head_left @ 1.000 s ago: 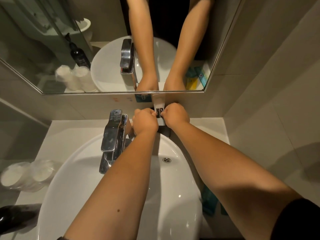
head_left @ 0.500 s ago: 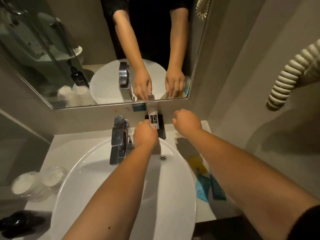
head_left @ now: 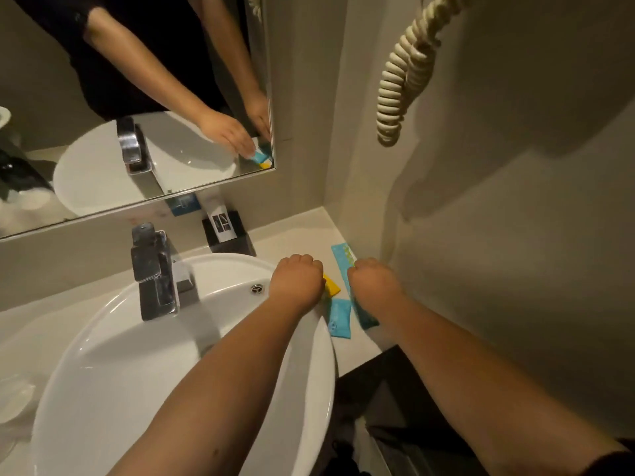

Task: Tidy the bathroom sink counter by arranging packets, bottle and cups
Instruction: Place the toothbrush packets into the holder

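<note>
My left hand [head_left: 297,280] is curled knuckles-up over the sink's right rim, its fingertips down on a yellow packet [head_left: 332,285]. My right hand [head_left: 372,280] is curled on a long blue packet [head_left: 344,256] that lies along the counter by the right wall. Between my wrists lies a small blue packet [head_left: 340,318]. A black holder [head_left: 237,243] with a white packet [head_left: 221,224] upright in it stands against the back wall. Clear wrapped cups [head_left: 15,400] show dimly at the far left edge. I see no bottle on the counter.
The white basin [head_left: 144,365] with its chrome faucet [head_left: 154,269] fills the middle. The mirror [head_left: 103,80] hangs above the back wall. A coiled cord [head_left: 402,80] hangs on the right wall. The counter [head_left: 292,235] ends just beyond the small blue packet.
Both hands left the white packet in the black holder and moved right and nearer, onto the packets on the right counter. My view swung right.
</note>
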The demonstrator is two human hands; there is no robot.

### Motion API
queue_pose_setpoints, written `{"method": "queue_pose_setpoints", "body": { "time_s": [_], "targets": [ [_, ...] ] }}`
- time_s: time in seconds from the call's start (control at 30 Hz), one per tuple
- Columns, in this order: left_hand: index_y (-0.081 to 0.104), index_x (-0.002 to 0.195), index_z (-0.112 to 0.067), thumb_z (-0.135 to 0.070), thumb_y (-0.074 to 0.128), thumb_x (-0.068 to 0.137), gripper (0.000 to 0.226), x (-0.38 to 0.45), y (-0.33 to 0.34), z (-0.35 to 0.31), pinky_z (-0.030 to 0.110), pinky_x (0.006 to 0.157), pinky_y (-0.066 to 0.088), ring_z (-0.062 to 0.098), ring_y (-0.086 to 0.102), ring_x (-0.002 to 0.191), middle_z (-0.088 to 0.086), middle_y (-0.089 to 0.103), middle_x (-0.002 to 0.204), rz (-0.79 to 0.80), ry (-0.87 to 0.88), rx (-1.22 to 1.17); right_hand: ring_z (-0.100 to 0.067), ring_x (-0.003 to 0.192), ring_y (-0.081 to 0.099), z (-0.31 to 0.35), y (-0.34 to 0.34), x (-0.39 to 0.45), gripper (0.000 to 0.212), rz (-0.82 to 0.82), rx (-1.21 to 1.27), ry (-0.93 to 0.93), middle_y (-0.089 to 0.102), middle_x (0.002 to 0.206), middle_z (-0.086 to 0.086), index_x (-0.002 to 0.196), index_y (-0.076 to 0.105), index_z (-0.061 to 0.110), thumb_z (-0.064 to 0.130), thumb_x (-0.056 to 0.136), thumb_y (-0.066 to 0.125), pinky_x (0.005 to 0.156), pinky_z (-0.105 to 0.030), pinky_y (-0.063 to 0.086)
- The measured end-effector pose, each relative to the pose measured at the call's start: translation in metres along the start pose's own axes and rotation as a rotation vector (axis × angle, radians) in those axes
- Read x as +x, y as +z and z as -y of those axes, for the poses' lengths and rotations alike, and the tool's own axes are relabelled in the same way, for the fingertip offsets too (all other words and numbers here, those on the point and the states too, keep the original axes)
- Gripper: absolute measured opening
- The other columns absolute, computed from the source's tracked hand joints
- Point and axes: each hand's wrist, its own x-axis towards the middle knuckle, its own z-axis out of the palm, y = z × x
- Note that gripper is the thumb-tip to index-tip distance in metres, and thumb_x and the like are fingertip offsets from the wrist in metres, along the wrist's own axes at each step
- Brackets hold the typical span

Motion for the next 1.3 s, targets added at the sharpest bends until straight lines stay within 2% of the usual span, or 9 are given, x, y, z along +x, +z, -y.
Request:
{"method": "queue_pose_setpoints", "body": {
  "time_s": [0.13, 0.27, 0.43, 0.57, 0.67, 0.83, 1.03, 1.2, 1.3],
  "targets": [
    [0.057, 0.113, -0.011, -0.033, 0.045, 0.096, 0.031, 0.010, 0.010, -0.022, 0.036, 0.085, 0.039, 0.029, 0.053, 0.105, 0.010, 0.059, 0.114, 0.053, 0.006, -0.044, -0.028, 0.103, 0.058, -0.008, 0.015, -0.004, 0.024, 0.041, 0.126, 0.104, 0.057, 0.112, -0.010, 0.116, 0.057, 0.010, 0.015, 0.092, 0.055, 0.083, -0.037, 0.050],
    [0.057, 0.110, -0.010, -0.033, 0.043, 0.098, 0.029, 0.025, 0.020, -0.036, 0.034, 0.073, 0.039, 0.029, 0.058, 0.098, 0.011, 0.061, 0.109, 0.116, -0.145, -0.266, -0.028, 0.093, 0.064, -0.009, 0.028, 0.002, 0.021, 0.067, 0.360, 0.268, 0.062, 0.108, -0.010, 0.110, 0.058, 0.010, 0.025, 0.096, 0.053, 0.075, -0.036, 0.053],
    [0.058, 0.121, -0.011, -0.029, 0.049, 0.097, 0.032, 0.051, 0.028, -0.049, 0.033, 0.083, 0.043, 0.029, 0.058, 0.111, 0.011, 0.062, 0.121, 0.189, -0.361, -0.552, -0.032, 0.097, 0.065, -0.006, 0.043, 0.014, 0.021, 0.105, 0.543, 0.432, 0.065, 0.109, -0.013, 0.111, 0.060, 0.008, 0.022, 0.095, 0.054, 0.076, -0.038, 0.053],
    [0.058, 0.092, -0.012, -0.026, 0.057, 0.090, 0.014, 0.063, 0.043, -0.055, 0.031, 0.068, 0.040, 0.025, 0.057, 0.084, 0.008, 0.064, 0.097, 0.266, -0.433, -0.584, -0.034, 0.103, 0.064, -0.001, 0.053, 0.020, 0.022, 0.150, 0.521, 0.464, 0.063, 0.114, -0.015, 0.114, 0.058, 0.007, 0.011, 0.093, 0.051, 0.083, -0.041, 0.056],
    [0.058, 0.091, -0.011, -0.024, 0.059, 0.087, 0.014, 0.068, 0.053, -0.059, 0.031, 0.066, 0.041, 0.024, 0.052, 0.076, 0.007, 0.061, 0.089, 0.244, -0.529, -0.659, -0.040, 0.106, 0.062, 0.002, 0.057, 0.025, 0.025, 0.151, 0.525, 0.485, 0.060, 0.115, -0.018, 0.114, 0.057, 0.005, 0.003, 0.090, 0.051, 0.083, -0.052, 0.056],
    [0.066, 0.084, -0.004, -0.013, 0.065, 0.076, 0.012, 0.074, 0.060, -0.054, 0.030, 0.059, 0.044, 0.024, 0.055, 0.065, 0.010, 0.062, 0.075, 0.271, -0.654, -0.785, -0.036, 0.100, 0.064, -0.001, 0.067, 0.033, 0.017, 0.117, 0.625, 0.505, 0.064, 0.111, -0.016, 0.108, 0.059, 0.006, 0.012, 0.092, 0.059, 0.079, -0.042, 0.056],
    [0.070, 0.092, -0.003, -0.012, 0.064, 0.084, 0.013, 0.080, 0.061, -0.049, 0.036, 0.074, 0.052, 0.029, 0.065, 0.085, 0.013, 0.069, 0.090, 0.246, -0.672, -0.902, -0.035, 0.093, 0.066, -0.004, 0.063, 0.036, 0.016, 0.068, 0.800, 0.568, 0.069, 0.104, -0.017, 0.103, 0.065, 0.006, 0.016, 0.090, 0.063, 0.075, -0.035, 0.055],
    [0.061, 0.068, -0.012, -0.013, 0.063, 0.083, 0.015, 0.075, 0.052, -0.046, 0.037, 0.071, 0.053, 0.025, 0.051, 0.068, 0.011, 0.059, 0.075, 0.195, -0.671, -1.008, -0.031, 0.094, 0.066, -0.009, 0.049, 0.029, 0.015, -0.009, 0.997, 0.561, 0.069, 0.099, -0.013, 0.100, 0.067, 0.007, 0.017, 0.092, 0.058, 0.075, -0.030, 0.051],
    [0.068, 0.075, -0.012, -0.013, 0.065, 0.085, 0.010, 0.068, 0.040, -0.039, 0.039, 0.082, 0.054, 0.028, 0.061, 0.077, 0.012, 0.068, 0.086, 0.155, -0.674, -1.144, -0.031, 0.086, 0.066, -0.010, 0.037, 0.026, 0.009, -0.044, 1.089, 0.550, 0.067, 0.087, -0.011, 0.084, 0.067, 0.013, 0.016, 0.090, 0.061, 0.070, -0.031, 0.052]
  ]
}}
